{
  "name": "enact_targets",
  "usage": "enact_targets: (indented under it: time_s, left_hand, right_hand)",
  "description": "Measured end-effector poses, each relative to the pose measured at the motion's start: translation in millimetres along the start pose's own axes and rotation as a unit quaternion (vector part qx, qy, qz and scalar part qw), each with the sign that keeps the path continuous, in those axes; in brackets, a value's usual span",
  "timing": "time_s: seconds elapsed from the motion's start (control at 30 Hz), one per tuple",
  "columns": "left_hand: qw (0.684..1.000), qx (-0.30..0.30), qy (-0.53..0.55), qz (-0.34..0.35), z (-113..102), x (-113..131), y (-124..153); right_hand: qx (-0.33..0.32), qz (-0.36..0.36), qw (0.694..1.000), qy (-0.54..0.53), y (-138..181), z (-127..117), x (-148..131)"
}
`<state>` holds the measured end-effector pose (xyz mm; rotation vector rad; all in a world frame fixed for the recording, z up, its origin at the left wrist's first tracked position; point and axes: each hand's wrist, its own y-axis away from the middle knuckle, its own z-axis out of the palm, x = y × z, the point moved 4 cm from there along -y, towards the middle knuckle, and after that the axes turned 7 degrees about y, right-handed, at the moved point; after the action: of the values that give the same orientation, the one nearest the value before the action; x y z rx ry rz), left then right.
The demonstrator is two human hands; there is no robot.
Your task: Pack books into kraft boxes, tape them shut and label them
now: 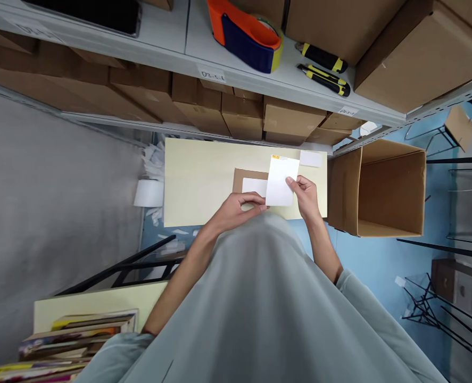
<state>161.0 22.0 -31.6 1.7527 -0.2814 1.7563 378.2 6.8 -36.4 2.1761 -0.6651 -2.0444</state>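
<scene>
Both my hands hold a white paper sheet (281, 180) with a small yellow mark at its top edge. My right hand (305, 196) pinches its right edge. My left hand (238, 208) is closed at its lower left corner. Under the sheet a brown cardboard parcel (248, 178) with a white label (254, 186) lies on a pale yellow table (196, 181).
An open empty cardboard box (383, 189) stands right of the table. A white slip (311, 158) lies at the table's back. The shelf above carries an orange-blue tape dispenser (246, 33), two yellow-black utility knives (323, 66) and cartons. Books (76, 340) are stacked lower left.
</scene>
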Motion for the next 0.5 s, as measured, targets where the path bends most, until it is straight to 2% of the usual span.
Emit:
enact_targets:
  time_s: [0.3, 0.4, 0.5]
  left_hand:
    - [1.0, 0.005, -0.008, 0.019, 5, 5, -5]
    - [1.0, 0.003, -0.007, 0.025, 5, 6, -4]
    - [1.0, 0.002, -0.006, 0.027, 5, 7, -3]
  right_hand:
    - [0.002, 0.002, 1.0, -0.02, 1, -4, -2]
    - [-0.001, 0.002, 1.0, -0.029, 0, -3, 5]
    - [-0.009, 0.018, 1.0, 0.012, -4, 3, 20]
